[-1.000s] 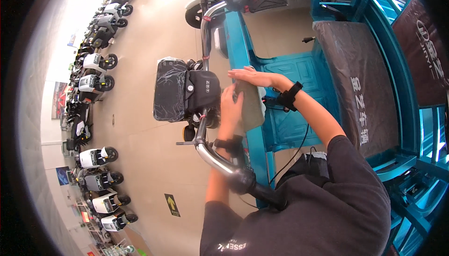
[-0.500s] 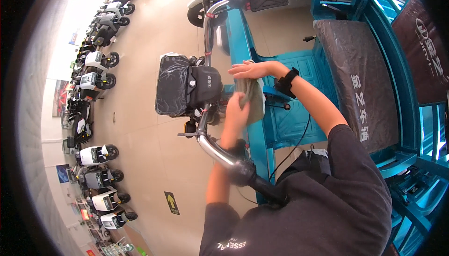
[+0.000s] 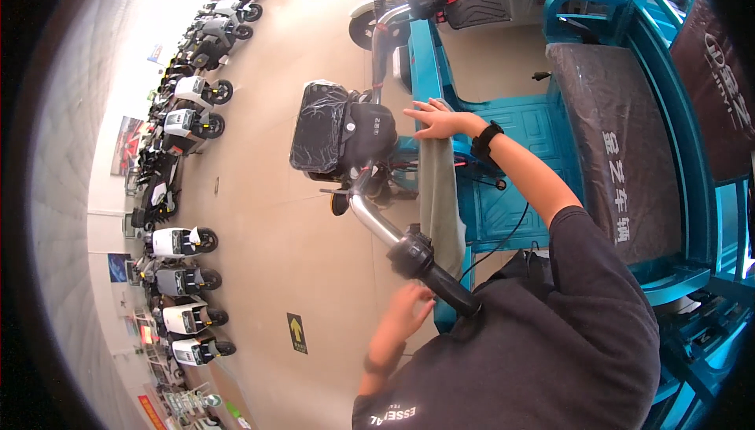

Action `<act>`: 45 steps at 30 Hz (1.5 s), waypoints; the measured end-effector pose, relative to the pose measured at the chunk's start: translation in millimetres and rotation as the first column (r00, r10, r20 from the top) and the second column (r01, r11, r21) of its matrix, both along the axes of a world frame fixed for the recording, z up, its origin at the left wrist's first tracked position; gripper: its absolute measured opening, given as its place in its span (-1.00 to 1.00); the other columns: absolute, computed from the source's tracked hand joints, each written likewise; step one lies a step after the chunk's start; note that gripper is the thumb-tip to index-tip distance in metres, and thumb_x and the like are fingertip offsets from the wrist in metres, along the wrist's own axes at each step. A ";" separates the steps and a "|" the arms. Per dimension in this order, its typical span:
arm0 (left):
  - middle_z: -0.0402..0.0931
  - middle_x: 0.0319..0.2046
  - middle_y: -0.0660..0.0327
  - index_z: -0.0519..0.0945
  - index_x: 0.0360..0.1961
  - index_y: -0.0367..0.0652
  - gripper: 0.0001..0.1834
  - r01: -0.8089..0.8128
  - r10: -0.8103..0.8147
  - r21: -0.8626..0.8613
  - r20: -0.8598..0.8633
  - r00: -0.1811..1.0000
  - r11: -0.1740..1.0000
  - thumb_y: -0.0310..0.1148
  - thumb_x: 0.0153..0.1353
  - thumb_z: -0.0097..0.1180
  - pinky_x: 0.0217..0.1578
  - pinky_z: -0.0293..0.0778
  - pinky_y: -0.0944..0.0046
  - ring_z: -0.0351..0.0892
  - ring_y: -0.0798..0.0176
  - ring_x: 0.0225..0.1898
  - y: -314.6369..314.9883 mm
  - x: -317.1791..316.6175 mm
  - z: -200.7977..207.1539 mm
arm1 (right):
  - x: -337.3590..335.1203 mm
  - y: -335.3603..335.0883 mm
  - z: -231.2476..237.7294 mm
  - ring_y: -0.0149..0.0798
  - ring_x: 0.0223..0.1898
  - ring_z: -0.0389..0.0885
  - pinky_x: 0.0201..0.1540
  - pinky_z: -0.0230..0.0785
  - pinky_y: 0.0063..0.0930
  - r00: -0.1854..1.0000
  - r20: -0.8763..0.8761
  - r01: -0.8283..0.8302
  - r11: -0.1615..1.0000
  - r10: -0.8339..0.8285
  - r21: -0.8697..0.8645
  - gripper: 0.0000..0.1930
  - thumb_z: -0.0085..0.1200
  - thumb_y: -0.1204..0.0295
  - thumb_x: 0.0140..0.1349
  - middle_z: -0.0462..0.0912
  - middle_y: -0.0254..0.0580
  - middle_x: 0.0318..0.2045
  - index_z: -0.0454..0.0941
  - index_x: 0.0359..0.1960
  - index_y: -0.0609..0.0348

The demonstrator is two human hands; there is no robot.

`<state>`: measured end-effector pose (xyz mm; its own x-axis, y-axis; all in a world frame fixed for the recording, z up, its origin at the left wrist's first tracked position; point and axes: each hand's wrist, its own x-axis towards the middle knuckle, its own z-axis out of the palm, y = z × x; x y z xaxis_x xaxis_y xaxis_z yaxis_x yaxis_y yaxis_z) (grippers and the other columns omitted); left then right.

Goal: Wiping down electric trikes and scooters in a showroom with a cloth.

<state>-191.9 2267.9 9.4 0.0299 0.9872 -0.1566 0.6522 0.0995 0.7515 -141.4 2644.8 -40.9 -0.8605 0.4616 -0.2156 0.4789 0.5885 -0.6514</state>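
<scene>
A grey-green cloth (image 3: 439,194) lies stretched along the blue metal body (image 3: 425,64) of a cargo tricycle. My right hand (image 3: 436,121), with a black band on its wrist, rests on the cloth's far end with its fingers stretched out. Past the near handlebar grip (image 3: 450,290), my left hand (image 3: 405,312) hangs apart from the cloth. Its fingers are loosely curled, with nothing visible in them. In front of the handlebar sits a black headlight unit (image 3: 318,127) in clear plastic film.
A plastic-wrapped brown seat (image 3: 617,147) and blue footwell (image 3: 523,135) lie to the right. A thin black cable (image 3: 507,243) hangs near my body. Parked scooters (image 3: 185,241) line the left wall. The floor carries a yellow arrow sign (image 3: 296,332).
My left hand has left the cloth and moved toward me, past the near grip. The cloth now stretches longer along the blue body. My right hand stays at its far end.
</scene>
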 end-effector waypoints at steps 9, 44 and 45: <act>-0.04 0.17 -0.25 0.01 0.23 -0.18 -0.23 -0.067 0.128 0.148 -0.460 0.878 0.987 -0.28 0.03 0.11 0.14 0.03 0.00 -0.04 -0.24 0.21 71.6 16.3 -39.8 | -5.3 -41.6 -41.2 -0.09 0.25 0.01 0.25 -0.23 -0.08 0.912 -0.408 0.279 0.777 -0.031 0.564 -0.58 -0.13 0.20 0.11 0.14 -0.04 0.20 0.42 -0.06 0.21; -0.22 0.25 -0.13 -0.01 0.25 -0.13 -0.10 0.012 0.054 0.121 -0.533 0.845 0.993 -0.22 -0.14 0.13 0.16 -0.10 -0.11 -0.17 -0.25 0.24 128.9 16.5 -45.2 | 8.6 -45.8 -34.8 -0.16 0.11 0.26 0.21 -0.03 -0.20 0.808 -0.567 0.117 0.900 0.159 0.419 -0.76 -0.11 0.41 0.08 0.49 -0.25 -0.13 0.49 -0.22 0.15; -0.22 0.25 -0.13 -0.01 0.25 -0.13 -0.10 0.024 0.045 0.123 -0.529 0.847 0.992 -0.22 -0.14 0.13 0.16 -0.10 -0.11 -0.17 -0.25 0.24 143.1 14.5 -48.1 | 2.3 -36.5 -38.4 -0.14 0.09 0.27 0.20 -0.02 -0.18 0.801 -0.588 0.186 0.886 0.113 0.425 -0.76 -0.10 0.38 0.07 0.50 -0.22 -0.15 0.50 -0.25 0.17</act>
<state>-177.5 2411.0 -38.7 -0.0341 0.9991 -0.0262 0.9536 0.0404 0.2983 -139.1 2608.3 -79.3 -0.7257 0.4082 0.5538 0.1222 0.8686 -0.4802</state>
